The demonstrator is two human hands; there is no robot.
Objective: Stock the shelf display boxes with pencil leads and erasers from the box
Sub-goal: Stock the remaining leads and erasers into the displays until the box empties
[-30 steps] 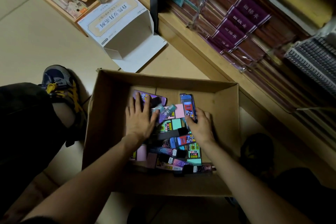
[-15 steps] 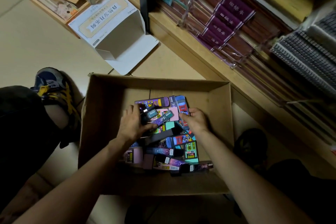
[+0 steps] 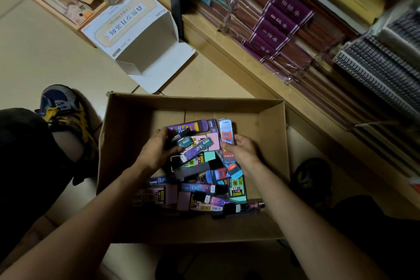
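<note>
**Head view.** At centre frame I see the open box (image 3: 127, 143) on the floor (image 3: 45, 52). Its bottom is covered by a loose heap of cases (image 3: 218, 191) in purple, pink, teal and black. The left hand (image 3: 156, 152), inside the box at its upper middle, curls its fingers round a small teal case (image 3: 185, 142) and a dark one beside it. The right hand (image 3: 244, 151), just right of it, grips a long blue case (image 3: 226, 136) between thumb and fingers, the case pointing to the top of the frame. Upper left: a white carton (image 3: 145, 36), lying open. Upper right: a shelf (image 3: 227, 57) of purple notebooks (image 3: 280, 20). Left edge: a shoe (image 3: 61, 107).
</note>
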